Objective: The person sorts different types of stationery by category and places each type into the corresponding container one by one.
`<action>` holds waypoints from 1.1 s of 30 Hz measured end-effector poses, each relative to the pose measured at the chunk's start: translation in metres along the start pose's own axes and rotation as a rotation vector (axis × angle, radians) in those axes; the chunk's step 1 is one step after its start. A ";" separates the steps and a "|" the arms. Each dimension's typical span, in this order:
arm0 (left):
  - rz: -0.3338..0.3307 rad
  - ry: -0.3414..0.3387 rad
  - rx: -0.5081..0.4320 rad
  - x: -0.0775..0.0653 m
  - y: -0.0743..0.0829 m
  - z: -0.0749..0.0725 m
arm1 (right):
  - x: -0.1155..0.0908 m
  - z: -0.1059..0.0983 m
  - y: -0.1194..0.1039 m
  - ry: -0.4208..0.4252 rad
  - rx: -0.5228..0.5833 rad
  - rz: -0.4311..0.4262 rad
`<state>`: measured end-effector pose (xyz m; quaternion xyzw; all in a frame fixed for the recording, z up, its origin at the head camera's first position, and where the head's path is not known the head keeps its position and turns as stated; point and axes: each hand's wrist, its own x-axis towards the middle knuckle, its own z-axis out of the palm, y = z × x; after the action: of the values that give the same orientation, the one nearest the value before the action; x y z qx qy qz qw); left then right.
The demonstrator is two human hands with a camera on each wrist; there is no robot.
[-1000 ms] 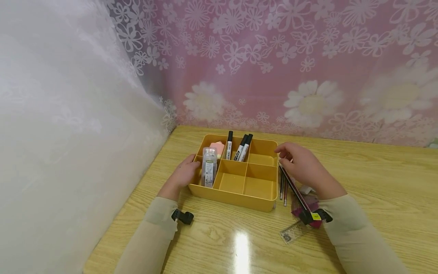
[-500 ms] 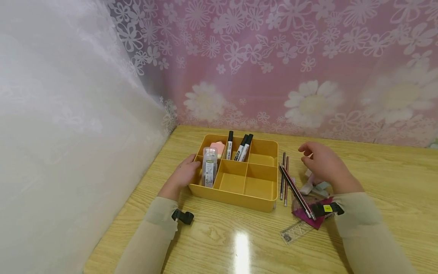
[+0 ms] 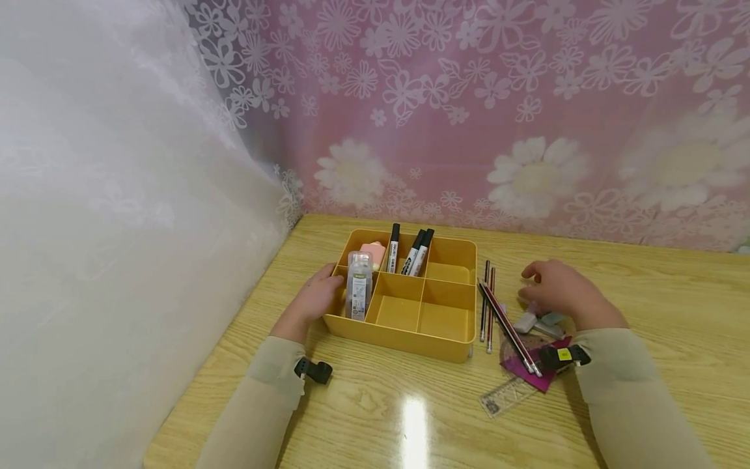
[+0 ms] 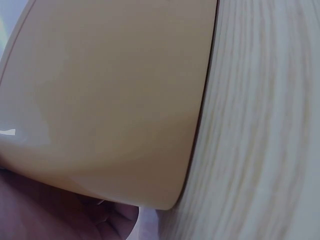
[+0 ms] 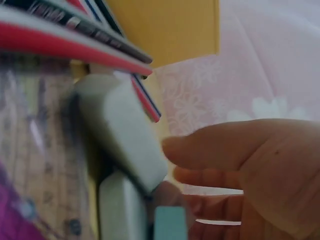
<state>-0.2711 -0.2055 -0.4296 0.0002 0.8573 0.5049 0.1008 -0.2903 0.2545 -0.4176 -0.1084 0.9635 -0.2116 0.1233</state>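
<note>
A yellow divided storage box stands on the table. My left hand grips its left side, thumb at the rim and fingers along the outer wall. In its compartments are a clear plastic case with a white label, a pink item and black-capped markers. Right of the box, my right hand hovers low over a small pile of erasers, thumb and fingers apart. The right wrist view shows a whitish eraser close beside the thumb. Contact with the pile is not clear.
Several pencils lie beside the box's right wall, some across a magenta piece. A clear ruler and a transparent protractor lie under them. A floral curtain hangs behind the table, and a pale sheet on the left.
My right hand has moved right, from the box's right rim to above the erasers, then slightly lower. The pencils near its wrist shifted a little. My left hand and the box stay put.
</note>
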 end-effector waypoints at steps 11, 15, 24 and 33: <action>0.012 -0.007 0.000 0.003 -0.001 0.001 | 0.001 0.006 0.006 0.022 -0.024 -0.015; 0.012 -0.011 -0.010 0.004 0.000 0.001 | 0.000 0.004 0.005 0.013 -0.013 -0.002; 0.005 -0.008 0.008 0.002 0.002 -0.001 | -0.002 -0.002 -0.005 0.098 0.135 -0.045; 0.005 -0.007 0.002 0.001 0.000 0.000 | -0.017 -0.012 -0.048 0.230 0.234 -0.195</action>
<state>-0.2725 -0.2053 -0.4295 0.0040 0.8575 0.5041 0.1024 -0.2704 0.2214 -0.3829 -0.1612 0.9250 -0.3442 0.0029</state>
